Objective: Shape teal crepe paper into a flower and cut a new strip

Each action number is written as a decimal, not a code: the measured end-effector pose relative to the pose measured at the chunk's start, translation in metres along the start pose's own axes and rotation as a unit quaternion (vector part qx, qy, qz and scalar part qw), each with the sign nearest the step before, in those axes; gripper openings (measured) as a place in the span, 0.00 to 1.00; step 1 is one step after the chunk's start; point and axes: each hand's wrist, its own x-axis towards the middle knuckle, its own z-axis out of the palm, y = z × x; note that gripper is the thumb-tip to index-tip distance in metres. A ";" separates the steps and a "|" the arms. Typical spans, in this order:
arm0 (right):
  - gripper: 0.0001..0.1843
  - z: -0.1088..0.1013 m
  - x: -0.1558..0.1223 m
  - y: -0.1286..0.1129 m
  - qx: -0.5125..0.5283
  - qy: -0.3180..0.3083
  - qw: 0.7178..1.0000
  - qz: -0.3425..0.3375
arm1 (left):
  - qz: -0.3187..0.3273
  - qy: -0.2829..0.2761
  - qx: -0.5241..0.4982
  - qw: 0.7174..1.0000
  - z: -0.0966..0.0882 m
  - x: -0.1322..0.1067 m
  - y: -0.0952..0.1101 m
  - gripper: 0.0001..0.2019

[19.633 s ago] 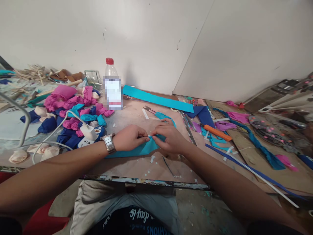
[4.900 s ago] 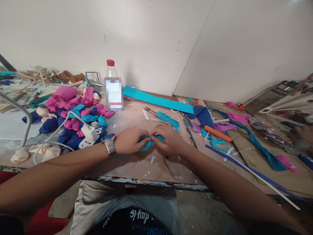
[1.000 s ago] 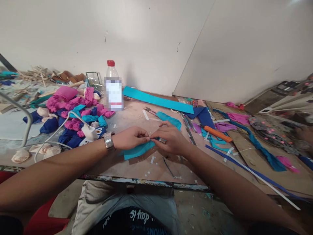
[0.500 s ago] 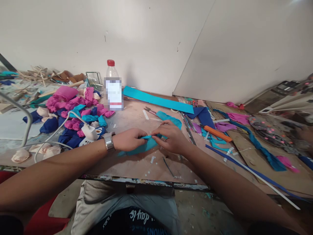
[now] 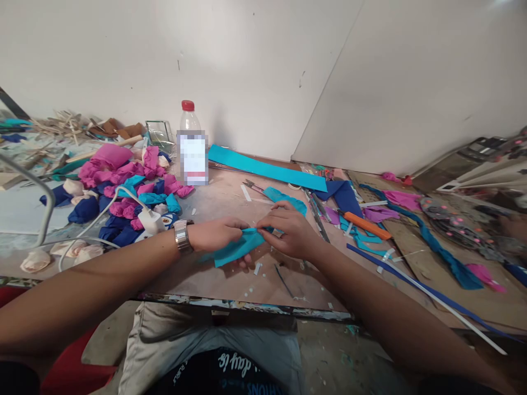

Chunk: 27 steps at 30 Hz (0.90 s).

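Since half a second ago the left hand [image 5: 214, 235] has slid under the strip [image 5: 237, 248], so its fingertips [image 5: 246, 264] now peek out below the teal edge, and the loose end is drawn in shorter. That hand is closed on the strip, thumb on top. The right hand [image 5: 288, 233] meets it at the strip's upper end, thumb and forefinger pinched narrow on the fold. The strip hangs between both hands just above the table [image 5: 230, 285], near its front edge. A watch [image 5: 181, 237] sits on the left wrist.

Just behind the right hand lies a crumpled teal scrap [image 5: 290, 198], with scissors [image 5: 251, 185] beside it. Farther back stand a bottle [image 5: 192, 145] and a long teal sheet [image 5: 267, 167]. Left of the hands a pile [image 5: 123, 186] of pink and blue pieces surrounds a white plug [image 5: 150, 220]. To the right lies an orange knife [image 5: 366, 224].
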 end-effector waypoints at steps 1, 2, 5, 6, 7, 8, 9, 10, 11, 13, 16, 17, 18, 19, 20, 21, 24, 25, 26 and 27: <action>0.05 0.000 0.000 0.000 0.003 0.000 1.000 -0.006 | 0.017 0.021 0.034 0.999 -0.001 0.000 0.000 0.12; 0.05 0.001 0.000 0.000 0.006 -0.001 1.000 -0.011 | 0.040 0.045 0.084 0.995 -0.001 0.000 0.000 0.11; 0.05 0.002 -0.001 -0.001 0.014 -0.005 1.000 -0.014 | 0.093 0.083 0.222 0.967 -0.004 0.001 0.000 0.14; 0.05 0.003 -0.001 -0.001 0.016 -0.007 1.000 -0.014 | 0.099 0.081 0.243 0.961 -0.005 0.002 0.000 0.15; 0.05 0.003 -0.001 -0.001 0.017 -0.008 1.000 -0.014 | 0.101 0.078 0.252 0.959 -0.005 0.002 -0.001 0.16; 0.05 0.004 -0.001 -0.001 0.018 -0.009 1.000 -0.014 | 0.101 0.076 0.254 0.959 -0.006 0.002 -0.001 0.17; 0.05 0.004 -0.002 0.000 0.019 -0.011 1.000 -0.015 | 0.100 0.076 0.254 0.959 -0.006 0.002 -0.001 0.17; 0.05 0.004 -0.002 0.000 0.019 -0.012 1.000 -0.015 | 0.098 0.077 0.253 0.959 -0.006 0.003 -0.002 0.17; 0.05 0.005 -0.002 0.000 0.020 -0.012 1.000 -0.014 | 0.095 0.077 0.253 0.960 -0.006 0.003 -0.002 0.18; 0.04 0.005 -0.002 -0.001 0.025 -0.010 1.000 -0.014 | 0.089 0.077 0.255 0.960 -0.006 0.003 -0.003 0.18; 0.03 0.004 -0.001 -0.002 0.035 -0.006 0.999 -0.014 | 0.094 0.075 0.263 0.957 -0.007 0.004 -0.004 0.16; 0.03 0.004 -0.001 -0.002 0.037 -0.005 0.999 -0.014 | 0.098 0.073 0.267 0.956 -0.007 0.004 -0.005 0.15; 0.03 0.004 -0.001 -0.002 0.037 -0.006 0.999 -0.015 | 0.102 0.071 0.270 0.955 -0.008 0.004 -0.005 0.15; 0.04 0.004 -0.001 -0.003 0.036 -0.008 0.999 -0.014 | 0.104 0.068 0.273 0.954 -0.008 0.004 -0.005 0.14; 0.04 0.004 -0.001 -0.003 0.034 -0.010 0.999 -0.013 | 0.104 0.067 0.277 0.953 -0.008 0.004 -0.005 0.14; 0.04 0.004 -0.001 -0.003 0.031 -0.014 0.999 -0.011 | 0.102 0.068 0.280 0.952 -0.009 0.004 -0.005 0.14; 0.05 0.004 -0.001 -0.003 0.026 -0.023 0.999 0.000 | 0.095 0.075 0.292 0.949 -0.008 0.004 -0.005 0.15; 0.05 0.004 -0.001 -0.003 0.026 -0.022 0.999 0.002 | 0.094 0.076 0.296 0.947 -0.008 0.004 -0.005 0.15; 0.05 0.004 -0.001 -0.003 0.028 -0.019 0.999 0.002 | 0.097 0.075 0.300 0.946 -0.008 0.004 -0.005 0.16; 0.05 0.005 -0.001 -0.003 0.030 -0.016 0.999 0.000 | 0.101 0.074 0.304 0.945 -0.008 0.004 -0.005 0.16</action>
